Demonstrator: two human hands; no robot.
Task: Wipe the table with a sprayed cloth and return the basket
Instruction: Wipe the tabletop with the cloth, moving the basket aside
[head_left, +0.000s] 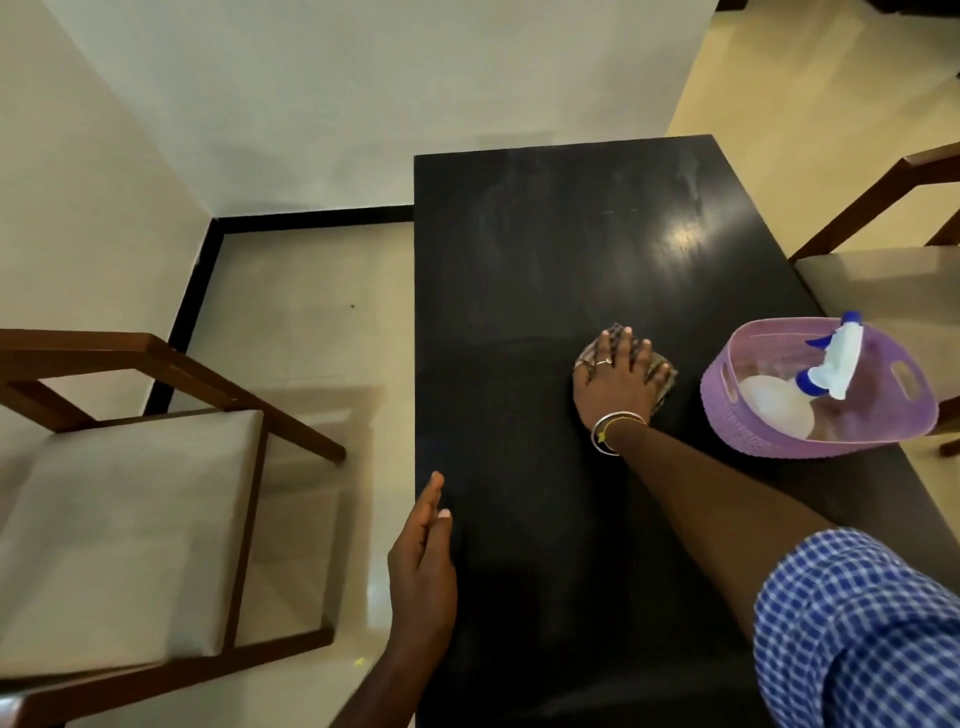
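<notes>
One cloth (669, 375) under flat right hand (618, 379); left hand (423, 561) relaxed; one basket (769, 439), one bottle (836, 358).

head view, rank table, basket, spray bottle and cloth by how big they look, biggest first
1. table
2. basket
3. spray bottle
4. cloth, though the right hand hides most of it, so its place below the spray bottle is unsure

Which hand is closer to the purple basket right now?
Right. The right hand presses the cloth on the table, just left of the purple basket. The left hand is at the table's left edge, farther off.
</notes>
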